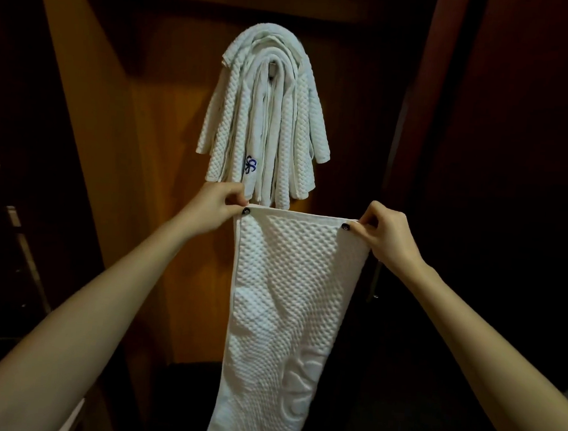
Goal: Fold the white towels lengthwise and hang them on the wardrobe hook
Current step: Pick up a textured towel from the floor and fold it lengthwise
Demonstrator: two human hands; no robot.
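White waffle towel (289, 304) hangs centre frame, bottom edge out of view. Left hand (213, 204) pinches its top corner at 9 o'clock, right hand (381, 231) the one at 3. Looks soft, light, limp; best held by the top hem corners. At 12, beyond, folded towels (266, 122) draped over wardrobe hook (271, 70).

The white held towel (289, 300) and white hung towels (266, 118) are showing a waffle weave, one hung towel wearing a blue, perhaps floral, emblem (250, 166).
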